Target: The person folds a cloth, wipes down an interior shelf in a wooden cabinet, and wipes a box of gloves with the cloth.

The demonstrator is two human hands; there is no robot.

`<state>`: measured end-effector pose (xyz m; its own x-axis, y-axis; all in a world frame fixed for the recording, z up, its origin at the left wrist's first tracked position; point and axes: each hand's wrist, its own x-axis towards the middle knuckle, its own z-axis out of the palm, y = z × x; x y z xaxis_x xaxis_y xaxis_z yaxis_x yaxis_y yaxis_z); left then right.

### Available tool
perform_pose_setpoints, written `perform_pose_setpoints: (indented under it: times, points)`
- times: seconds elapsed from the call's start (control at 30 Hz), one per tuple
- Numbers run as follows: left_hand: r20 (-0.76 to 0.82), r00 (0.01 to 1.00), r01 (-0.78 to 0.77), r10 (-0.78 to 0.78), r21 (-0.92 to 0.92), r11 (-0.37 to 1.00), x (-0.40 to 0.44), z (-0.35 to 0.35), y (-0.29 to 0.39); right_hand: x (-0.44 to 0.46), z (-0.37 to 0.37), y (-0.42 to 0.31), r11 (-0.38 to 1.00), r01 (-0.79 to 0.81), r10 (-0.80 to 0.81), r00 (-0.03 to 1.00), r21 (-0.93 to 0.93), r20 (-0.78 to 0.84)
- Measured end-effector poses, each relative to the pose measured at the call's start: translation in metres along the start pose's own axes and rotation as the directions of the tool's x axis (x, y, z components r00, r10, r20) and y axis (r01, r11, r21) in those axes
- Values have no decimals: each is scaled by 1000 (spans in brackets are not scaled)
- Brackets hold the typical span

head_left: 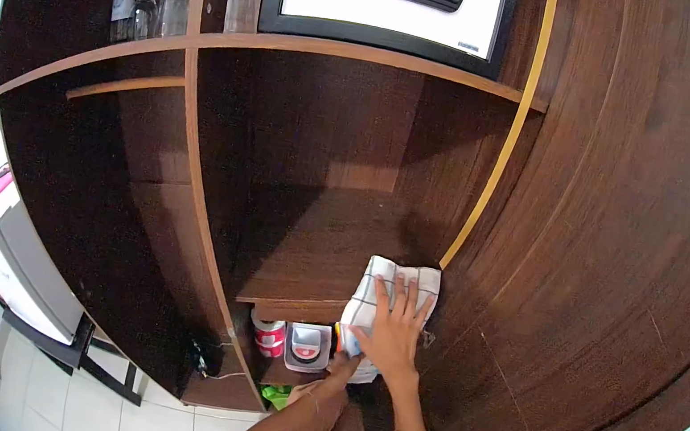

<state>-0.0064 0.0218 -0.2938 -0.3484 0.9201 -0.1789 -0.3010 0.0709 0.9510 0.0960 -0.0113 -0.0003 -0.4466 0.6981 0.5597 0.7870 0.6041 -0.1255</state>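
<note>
My right hand [391, 336] lies with its fingers stretched and spread over a white cloth with dark check lines [373, 297]. The cloth rests at the right front corner of the wooden shelf [314, 238] and hangs over its edge. Lower down, my left hand [341, 370] is at the cloth's lower part, its fingers bent and partly hidden. A small blue patch [354, 345] shows beside these fingers; what it belongs to is unclear.
Below the shelf sit a red and white container [268, 336] and a clear box [304, 363] with a tub inside. A green item [276, 396] lies lower. Above are a keypad safe [385, 19] and glasses [174, 14]. The wooden door [609, 257] stands on the right.
</note>
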Motion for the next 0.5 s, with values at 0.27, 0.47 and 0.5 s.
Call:
perform_pose_setpoints:
  times: [0.27, 0.47, 0.5]
  points:
    - [19, 1000, -9, 9, -3, 1000, 1, -3, -5, -40, -6, 0, 960, 74, -38, 990, 269, -135]
    - [45, 998, -45, 46, -27, 999, 9, -7, -10, -97, 8, 14, 379, -271, 466, 882, 885, 70]
    - [47, 997, -53, 54, -28, 998, 10, -7, -9, -106, 5, 13, 165, -338, 541, 817, 927, 202]
